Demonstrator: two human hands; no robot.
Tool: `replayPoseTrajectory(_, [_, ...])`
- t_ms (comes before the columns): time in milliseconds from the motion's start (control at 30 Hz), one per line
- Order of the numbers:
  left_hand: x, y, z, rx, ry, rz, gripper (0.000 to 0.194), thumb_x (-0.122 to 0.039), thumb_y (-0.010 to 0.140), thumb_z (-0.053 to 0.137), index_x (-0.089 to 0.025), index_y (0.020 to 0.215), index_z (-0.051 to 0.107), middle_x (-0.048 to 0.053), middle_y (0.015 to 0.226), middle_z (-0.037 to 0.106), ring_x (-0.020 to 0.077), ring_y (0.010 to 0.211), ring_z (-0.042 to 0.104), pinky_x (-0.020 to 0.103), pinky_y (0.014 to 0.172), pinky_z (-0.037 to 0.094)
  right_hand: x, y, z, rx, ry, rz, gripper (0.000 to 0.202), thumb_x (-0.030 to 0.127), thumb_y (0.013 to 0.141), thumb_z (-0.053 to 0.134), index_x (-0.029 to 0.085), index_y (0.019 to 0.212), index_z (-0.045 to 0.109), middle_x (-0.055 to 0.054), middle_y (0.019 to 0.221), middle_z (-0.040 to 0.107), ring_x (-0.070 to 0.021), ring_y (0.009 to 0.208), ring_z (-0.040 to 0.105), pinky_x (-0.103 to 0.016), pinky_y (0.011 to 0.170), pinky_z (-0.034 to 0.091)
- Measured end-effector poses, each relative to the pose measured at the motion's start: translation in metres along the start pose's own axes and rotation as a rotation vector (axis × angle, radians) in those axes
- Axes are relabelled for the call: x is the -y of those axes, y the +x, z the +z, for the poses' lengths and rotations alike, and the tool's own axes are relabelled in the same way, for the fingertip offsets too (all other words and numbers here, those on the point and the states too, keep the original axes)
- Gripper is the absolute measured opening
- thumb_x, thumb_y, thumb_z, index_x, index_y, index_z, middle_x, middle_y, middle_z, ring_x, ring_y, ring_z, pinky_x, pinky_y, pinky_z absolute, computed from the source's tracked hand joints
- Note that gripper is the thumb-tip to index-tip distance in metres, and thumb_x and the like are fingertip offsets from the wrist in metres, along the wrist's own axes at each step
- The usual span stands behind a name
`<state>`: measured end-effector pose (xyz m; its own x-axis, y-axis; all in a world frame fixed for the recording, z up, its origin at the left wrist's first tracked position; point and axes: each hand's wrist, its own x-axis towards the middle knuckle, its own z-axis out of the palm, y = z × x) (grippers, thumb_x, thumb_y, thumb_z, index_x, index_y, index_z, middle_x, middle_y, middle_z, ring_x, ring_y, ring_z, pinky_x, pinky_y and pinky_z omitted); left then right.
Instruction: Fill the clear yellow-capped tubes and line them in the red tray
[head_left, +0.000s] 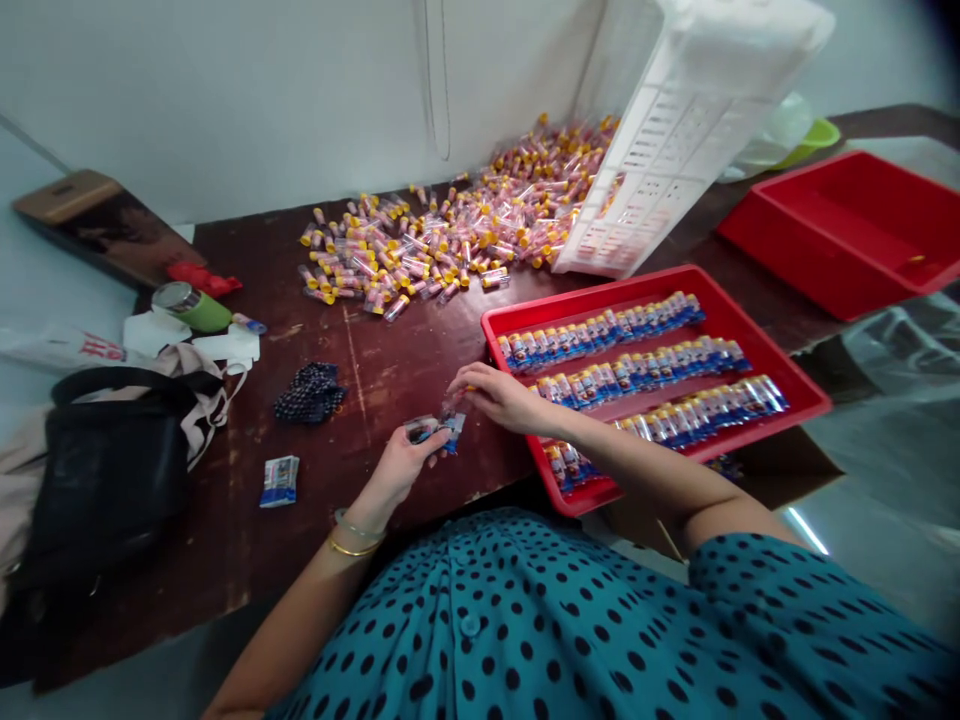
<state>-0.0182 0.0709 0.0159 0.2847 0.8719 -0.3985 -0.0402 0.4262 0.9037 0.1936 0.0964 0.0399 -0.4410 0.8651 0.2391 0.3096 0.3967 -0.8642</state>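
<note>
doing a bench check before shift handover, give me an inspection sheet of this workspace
surface: dark wooden table, worn and scratched
job's things: small blue label at both hands; loose pile of yellow-capped tubes at the back; labelled tubes laid in rows in the near red tray, which overhangs the table edge
clutter: black bag, green can, dark patterned cloth, stack of blue labels, papers at left
grips: left hand pinches the label; right hand touches its top, fingers bent
cables: thin cord hanging on the wall
surroundings: tipped white crate over the pile, second red tray, green bowl, white wall
</note>
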Motion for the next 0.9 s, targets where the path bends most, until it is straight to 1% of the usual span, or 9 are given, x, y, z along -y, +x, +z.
replayPoseTrajectory(67, [0.000, 0.000, 0.001, -0.047, -0.036, -0.028, 0.032, -0.029, 0.053, 0.089, -0.016, 0.066, 0.064, -0.003, 0.060, 0.061, 0.0101, 0.053, 0.056, 0.019, 0.046, 0.039, -0.001, -0.003, -0.011, -0.101, 0.138, 0.084, 0.021, 0.025, 0.096, 0.049, 0.019, 0.113, 0.060, -0.006, 0.104, 0.062, -0.0154, 0.092, 0.061, -0.031, 0.086, 0.051])
replayPoseTrajectory(133, [0.000, 0.000, 0.001, -0.056, -0.058, -0.053, 0.034, -0.028, 0.049, 0.091, -0.017, 0.065, 0.062, -0.004, 0.060, 0.061, 0.0106, 0.053, 0.056, 0.020, 0.047, 0.038, 0.000, -0.006, -0.022, -0.166, 0.315, 0.186, 0.024, 0.031, 0.095, 0.053, 0.021, 0.117, 0.056, -0.003, 0.096, 0.065, -0.0128, 0.079, 0.061, -0.027, 0.074, 0.052])
replayPoseTrajectory(200, [0.000, 0.001, 0.001, -0.033, -0.055, -0.045, 0.034, -0.027, 0.049, 0.090, -0.017, 0.065, 0.062, -0.003, 0.062, 0.062, 0.0107, 0.054, 0.055, 0.021, 0.047, 0.038, 0.002, -0.008, -0.031, -0.176, 0.471, 0.245, 0.025, 0.036, 0.092, 0.058, 0.021, 0.113, 0.055, -0.002, 0.092, 0.067, -0.0117, 0.073, 0.062, -0.025, 0.066, 0.052])
replayPoseTrajectory(367, [-0.001, 0.002, 0.003, 0.020, 0.093, 0.124, 0.023, -0.024, 0.057, 0.086, -0.016, 0.063, 0.066, -0.004, 0.059, 0.058, 0.0091, 0.054, 0.048, 0.023, 0.056, 0.039, 0.010, -0.010, -0.036, -0.142, 0.633, 0.279, 0.028, 0.040, 0.087, 0.066, 0.020, 0.105, 0.059, -0.002, 0.094, 0.069, -0.0113, 0.074, 0.064, -0.025, 0.067, 0.054])
replayPoseTrajectory(500, [-0.005, 0.002, 0.006, 0.009, 0.150, 0.203, 0.020, -0.024, 0.059, 0.085, -0.017, 0.063, 0.067, -0.003, 0.062, 0.059, 0.0115, 0.060, 0.051, 0.025, 0.062, 0.040, 0.013, -0.008, -0.031, -0.130, 0.656, 0.293, 0.027, 0.039, 0.087, 0.067, 0.019, 0.104, 0.060, -0.002, 0.093, 0.068, -0.0106, 0.075, 0.063, -0.024, 0.067, 0.053])
replayPoseTrajectory(633, [-0.005, 0.001, 0.005, 0.039, 0.120, 0.203, 0.020, -0.024, 0.060, 0.085, -0.017, 0.064, 0.067, -0.003, 0.064, 0.059, 0.0122, 0.064, 0.052, 0.025, 0.066, 0.041, 0.009, -0.009, -0.029, -0.114, 0.612, 0.306, 0.027, 0.039, 0.088, 0.065, 0.019, 0.105, 0.060, -0.001, 0.089, 0.066, -0.0108, 0.074, 0.061, -0.024, 0.068, 0.052])
replayPoseTrajectory(767, [-0.001, -0.001, 0.004, 0.098, 0.084, 0.179, 0.021, -0.024, 0.061, 0.086, -0.016, 0.062, 0.066, -0.004, 0.063, 0.057, 0.0109, 0.062, 0.050, 0.024, 0.065, 0.040, 0.004, -0.012, -0.023, -0.133, 0.461, 0.262, 0.023, 0.036, 0.088, 0.064, 0.017, 0.102, 0.061, 0.000, 0.087, 0.064, -0.0105, 0.075, 0.059, -0.024, 0.071, 0.048])
replayPoseTrajectory(833, [0.001, -0.002, 0.006, 0.118, 0.094, 0.146, 0.020, -0.026, 0.062, 0.086, -0.016, 0.067, 0.069, -0.004, 0.063, 0.059, 0.0105, 0.061, 0.050, 0.024, 0.063, 0.041, 0.005, -0.016, -0.017, -0.149, 0.385, 0.241, 0.023, 0.035, 0.089, 0.063, 0.017, 0.104, 0.061, 0.000, 0.088, 0.064, -0.0109, 0.077, 0.058, -0.024, 0.072, 0.047])
replayPoseTrajectory(900, [0.003, -0.004, 0.010, 0.138, 0.097, 0.097, 0.022, -0.029, 0.065, 0.084, -0.016, 0.079, 0.073, -0.002, 0.070, 0.065, 0.0115, 0.063, 0.055, 0.024, 0.065, 0.043, 0.008, -0.022, -0.009, -0.224, 0.305, 0.230, 0.021, 0.035, 0.090, 0.062, 0.018, 0.102, 0.061, 0.000, 0.087, 0.064, -0.0116, 0.078, 0.057, -0.024, 0.074, 0.046])
